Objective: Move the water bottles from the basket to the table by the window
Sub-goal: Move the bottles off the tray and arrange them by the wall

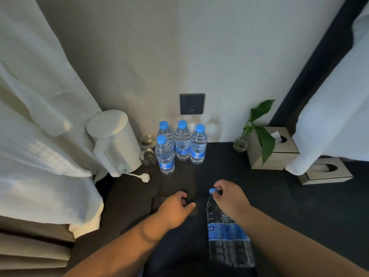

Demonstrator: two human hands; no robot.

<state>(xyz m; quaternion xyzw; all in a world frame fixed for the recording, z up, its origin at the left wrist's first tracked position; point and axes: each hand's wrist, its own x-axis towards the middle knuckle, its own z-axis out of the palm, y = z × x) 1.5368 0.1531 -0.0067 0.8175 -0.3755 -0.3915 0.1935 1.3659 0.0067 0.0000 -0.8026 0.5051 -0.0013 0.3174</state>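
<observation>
right hand [229, 196] pinching the blue cap of a water bottle [227, 232], long axis hanging down toward the camera, above the dark counter [269, 196]. left hand [175, 206] loosely curled, empty. four standing bottles [180, 144] ahead, slightly left, nearer the left hand.

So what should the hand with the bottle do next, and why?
Probably carry the bottle forward and stand it beside the four bottles by the wall. The right hand grips it by the cap, above the dark table, with bare space in front of that group.
</observation>
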